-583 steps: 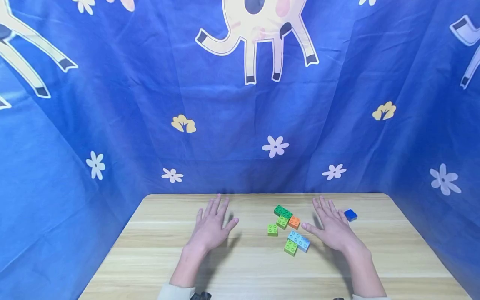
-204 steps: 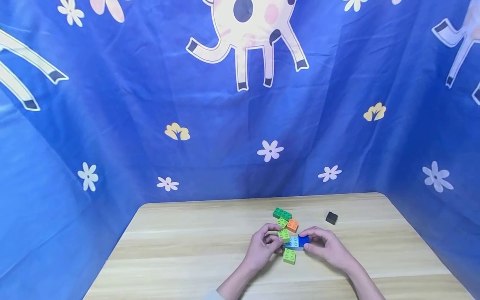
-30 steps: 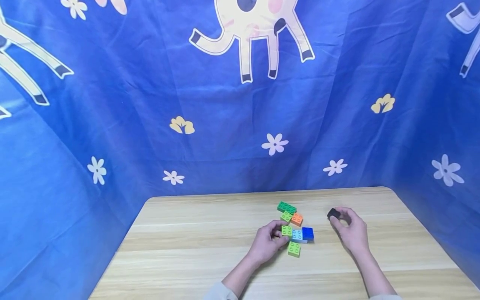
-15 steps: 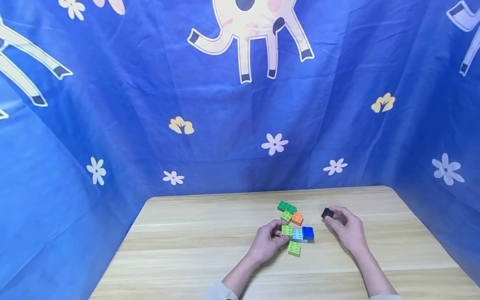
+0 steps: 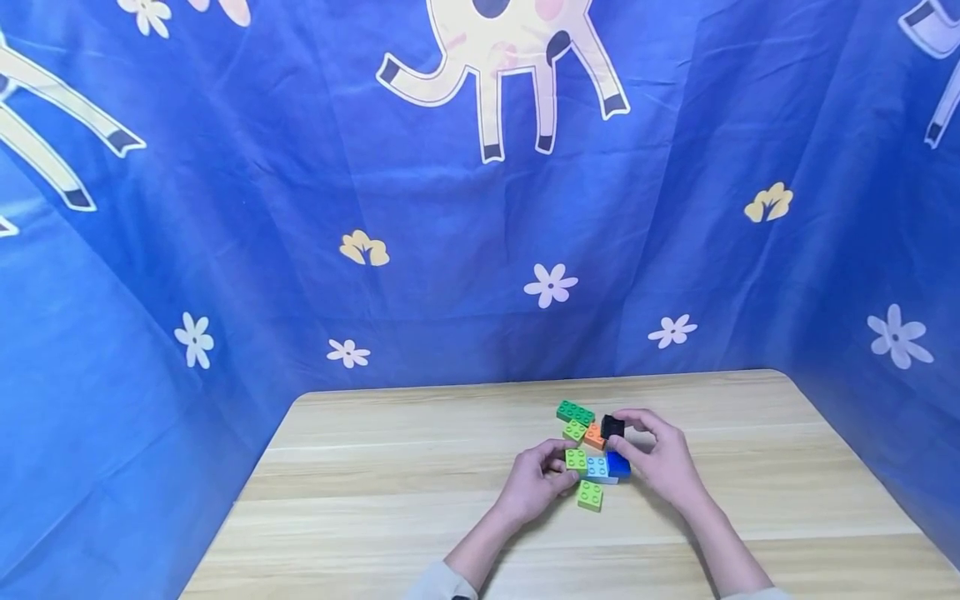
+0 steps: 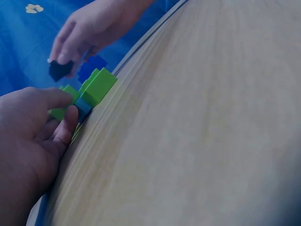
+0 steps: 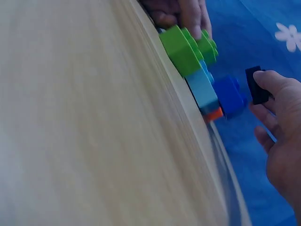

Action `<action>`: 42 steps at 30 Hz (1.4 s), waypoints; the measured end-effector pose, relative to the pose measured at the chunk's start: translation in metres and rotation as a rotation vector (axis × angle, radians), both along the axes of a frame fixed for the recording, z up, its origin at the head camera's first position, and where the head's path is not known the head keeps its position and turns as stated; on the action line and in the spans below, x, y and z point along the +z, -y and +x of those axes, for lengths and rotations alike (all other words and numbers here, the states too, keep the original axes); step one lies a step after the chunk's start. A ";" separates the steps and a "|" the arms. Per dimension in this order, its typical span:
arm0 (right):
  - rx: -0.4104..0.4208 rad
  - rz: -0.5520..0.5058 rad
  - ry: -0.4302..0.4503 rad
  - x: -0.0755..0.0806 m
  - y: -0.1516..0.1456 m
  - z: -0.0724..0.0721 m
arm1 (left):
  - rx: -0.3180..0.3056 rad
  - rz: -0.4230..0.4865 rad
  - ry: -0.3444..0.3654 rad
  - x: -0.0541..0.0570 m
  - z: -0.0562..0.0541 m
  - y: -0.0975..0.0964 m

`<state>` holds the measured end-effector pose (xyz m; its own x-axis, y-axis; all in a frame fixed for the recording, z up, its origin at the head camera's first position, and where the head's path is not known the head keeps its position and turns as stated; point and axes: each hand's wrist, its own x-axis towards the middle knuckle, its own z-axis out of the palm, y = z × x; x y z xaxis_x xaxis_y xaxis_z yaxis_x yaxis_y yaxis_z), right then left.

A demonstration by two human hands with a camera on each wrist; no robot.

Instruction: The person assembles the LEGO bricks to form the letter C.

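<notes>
In the head view my left hand (image 5: 531, 485) pinches a lime green toy brick (image 5: 575, 461) between thumb and fingers. That brick sits on one end of a light blue brick (image 5: 597, 468), and a dark blue brick (image 5: 618, 466) is mounted on the other end. My right hand (image 5: 663, 461) grips a small black brick (image 5: 612, 427) by thumb and fingertips. In the right wrist view the black brick (image 7: 256, 85) is held apart from the dark blue brick (image 7: 229, 96), above its studded side.
A loose lime green brick (image 5: 590, 496) lies just in front of the light blue one. Behind are an orange brick (image 5: 593, 436), another lime green brick (image 5: 574, 430) and a dark green brick (image 5: 576, 412). All are on a wooden table (image 5: 375, 517), with a blue curtain (image 5: 450, 333) behind.
Over the last second my right hand has carried the black brick leftward, from the table's right side to over the dark blue brick. My left hand keeps its hold on the lime green brick.
</notes>
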<state>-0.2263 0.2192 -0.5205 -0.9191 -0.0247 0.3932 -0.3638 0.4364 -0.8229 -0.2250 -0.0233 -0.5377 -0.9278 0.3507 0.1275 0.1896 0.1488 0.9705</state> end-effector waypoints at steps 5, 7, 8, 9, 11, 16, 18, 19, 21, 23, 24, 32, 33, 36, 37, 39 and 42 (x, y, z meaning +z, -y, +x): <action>0.102 -0.021 -0.027 0.008 0.016 0.005 | -0.008 0.001 0.000 -0.001 0.000 0.000; 0.132 -0.003 -0.046 0.011 0.022 0.007 | -0.013 -0.001 -0.002 -0.002 -0.001 0.001; 0.147 0.009 -0.054 0.012 0.024 0.007 | -0.016 -0.002 -0.003 -0.002 -0.001 0.001; 0.155 0.031 -0.065 0.013 0.027 0.008 | -0.019 -0.002 -0.005 -0.002 -0.001 0.001; 0.165 0.073 -0.077 0.016 0.030 0.009 | -0.023 0.000 -0.007 -0.002 -0.002 0.001; 0.174 0.166 -0.095 0.017 0.034 0.009 | -0.024 0.005 -0.009 -0.002 -0.004 0.000; 0.182 0.185 -0.101 0.017 0.034 0.009 | -0.024 0.006 -0.007 -0.001 -0.004 0.000; 0.185 0.194 -0.103 0.016 0.034 0.009 | -0.026 0.007 -0.006 -0.001 -0.004 0.001; 0.192 0.215 -0.107 0.016 0.035 0.009 | -0.030 0.013 -0.006 -0.001 -0.004 0.001; 0.197 0.238 -0.110 0.014 0.035 0.009 | -0.034 0.015 -0.011 -0.001 -0.004 0.001; 0.200 0.247 -0.112 0.014 0.035 0.008 | -0.034 0.015 -0.011 -0.001 -0.004 0.001; 0.229 0.242 -0.106 0.010 0.035 0.007 | -0.033 0.014 -0.003 0.000 -0.004 0.002; 0.234 0.239 -0.104 0.010 0.036 0.007 | -0.035 0.013 -0.004 0.000 -0.004 0.002; 0.237 0.238 -0.100 0.009 0.036 0.007 | -0.040 0.012 -0.004 0.000 -0.003 0.002; 0.235 0.241 -0.098 0.009 0.036 0.007 | -0.039 0.010 -0.003 0.000 -0.003 0.002; 0.229 0.245 -0.094 0.009 0.036 0.007 | -0.039 0.012 -0.003 0.001 -0.003 0.002; 0.228 0.244 -0.090 0.008 0.036 0.006 | -0.038 0.018 -0.001 0.001 -0.003 0.002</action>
